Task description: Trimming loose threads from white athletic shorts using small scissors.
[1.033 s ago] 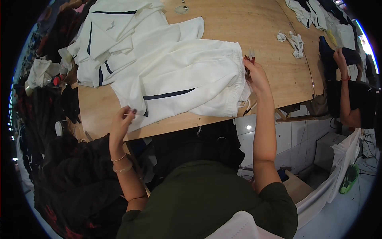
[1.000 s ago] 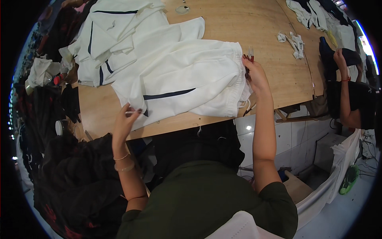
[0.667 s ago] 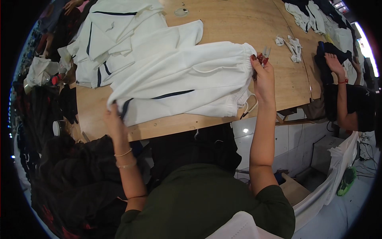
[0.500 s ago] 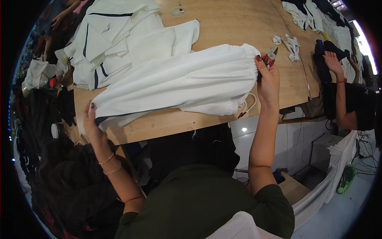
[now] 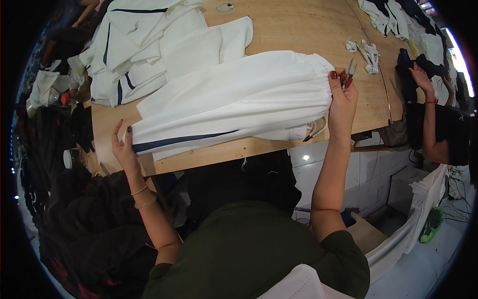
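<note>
White drawstring pants (image 5: 234, 94) with a dark navy side stripe lie stretched sideways along the table's near edge. At their left end, my left hand (image 5: 124, 147) is beside the leg hem, fingers spread and the fingertip nearest the cloth touching its edge. Over at the gathered waistband, my right hand (image 5: 343, 102) grips the elastic edge with its thumb on top. A pair of small metal snips (image 5: 351, 70) sticks up from the same hand, blades pointing away. The white drawcord (image 5: 318, 130) with dark tips hangs below the waistband.
More white garments with navy stripes (image 5: 134, 55) are heaped at the far left of the wooden table (image 5: 294, 30). White scraps (image 5: 369, 56) lie beyond my right hand. Another person's hand (image 5: 422, 79) is at the right, near dark cloth. Black fabric (image 5: 99, 219) is piled at lower left.
The pants now lie flatter and slightly farther right, with more of the navy stripe showing. My left hand's fingers have spread at the hem. My right hand has shifted right with the waistband.
</note>
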`<action>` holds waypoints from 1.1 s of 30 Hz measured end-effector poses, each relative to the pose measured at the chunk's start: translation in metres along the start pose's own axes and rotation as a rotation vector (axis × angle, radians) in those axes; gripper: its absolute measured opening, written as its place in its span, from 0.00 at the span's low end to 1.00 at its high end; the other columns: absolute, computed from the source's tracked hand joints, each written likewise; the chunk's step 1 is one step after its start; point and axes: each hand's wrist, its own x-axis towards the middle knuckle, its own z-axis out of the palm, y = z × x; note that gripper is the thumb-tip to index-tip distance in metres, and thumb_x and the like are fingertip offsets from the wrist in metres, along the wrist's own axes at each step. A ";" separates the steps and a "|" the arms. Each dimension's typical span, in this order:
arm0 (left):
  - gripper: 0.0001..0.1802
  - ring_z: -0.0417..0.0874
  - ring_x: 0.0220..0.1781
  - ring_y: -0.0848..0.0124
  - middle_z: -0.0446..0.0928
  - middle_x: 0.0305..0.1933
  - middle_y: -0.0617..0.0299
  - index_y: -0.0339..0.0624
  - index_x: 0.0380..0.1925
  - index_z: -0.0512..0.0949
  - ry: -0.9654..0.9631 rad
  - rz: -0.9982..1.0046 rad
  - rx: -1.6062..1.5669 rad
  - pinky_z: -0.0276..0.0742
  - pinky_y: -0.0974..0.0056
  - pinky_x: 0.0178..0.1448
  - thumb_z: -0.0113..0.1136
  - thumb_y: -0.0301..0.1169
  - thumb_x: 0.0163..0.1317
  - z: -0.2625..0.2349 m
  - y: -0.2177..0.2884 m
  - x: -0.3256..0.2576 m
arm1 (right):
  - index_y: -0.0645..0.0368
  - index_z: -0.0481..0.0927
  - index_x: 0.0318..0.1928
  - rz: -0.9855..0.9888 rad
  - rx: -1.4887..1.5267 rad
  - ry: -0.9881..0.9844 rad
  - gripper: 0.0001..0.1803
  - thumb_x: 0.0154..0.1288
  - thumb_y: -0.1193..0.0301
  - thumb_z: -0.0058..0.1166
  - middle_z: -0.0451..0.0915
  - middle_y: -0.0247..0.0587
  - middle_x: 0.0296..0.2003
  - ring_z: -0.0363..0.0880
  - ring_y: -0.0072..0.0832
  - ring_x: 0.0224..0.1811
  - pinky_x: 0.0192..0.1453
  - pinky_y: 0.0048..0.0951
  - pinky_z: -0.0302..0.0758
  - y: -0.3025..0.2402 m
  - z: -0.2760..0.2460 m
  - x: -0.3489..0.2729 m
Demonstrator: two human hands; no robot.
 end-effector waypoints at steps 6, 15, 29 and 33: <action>0.20 0.79 0.45 0.62 0.79 0.44 0.49 0.38 0.52 0.74 0.058 0.083 0.521 0.71 0.60 0.51 0.63 0.30 0.60 0.018 -0.023 -0.002 | 0.63 0.77 0.37 0.076 -0.031 -0.057 0.09 0.69 0.69 0.54 0.76 0.27 0.31 0.67 0.14 0.35 0.42 0.17 0.65 0.026 0.008 -0.003; 0.12 0.81 0.40 0.69 0.77 0.42 0.57 0.37 0.41 0.79 -0.438 0.587 0.269 0.81 0.70 0.34 0.61 0.17 0.55 0.181 0.093 -0.102 | 0.70 0.74 0.38 0.014 -0.110 -0.070 0.09 0.70 0.74 0.51 0.77 0.34 0.31 0.71 0.15 0.37 0.44 0.19 0.69 0.000 0.026 -0.021; 0.10 0.83 0.32 0.59 0.80 0.38 0.54 0.34 0.38 0.79 -0.457 0.645 0.200 0.80 0.64 0.34 0.61 0.18 0.55 0.260 0.079 -0.132 | 0.67 0.73 0.37 -0.037 -0.142 -0.047 0.09 0.69 0.72 0.51 0.76 0.37 0.26 0.68 0.17 0.30 0.36 0.21 0.68 -0.005 0.047 -0.038; 0.08 0.82 0.30 0.59 0.80 0.37 0.54 0.34 0.35 0.78 -0.415 0.735 0.285 0.79 0.63 0.31 0.62 0.18 0.54 0.263 0.079 -0.135 | 0.68 0.73 0.38 -0.077 -0.266 -0.028 0.09 0.68 0.72 0.51 0.79 0.53 0.27 0.77 0.38 0.26 0.32 0.33 0.72 -0.008 0.048 -0.039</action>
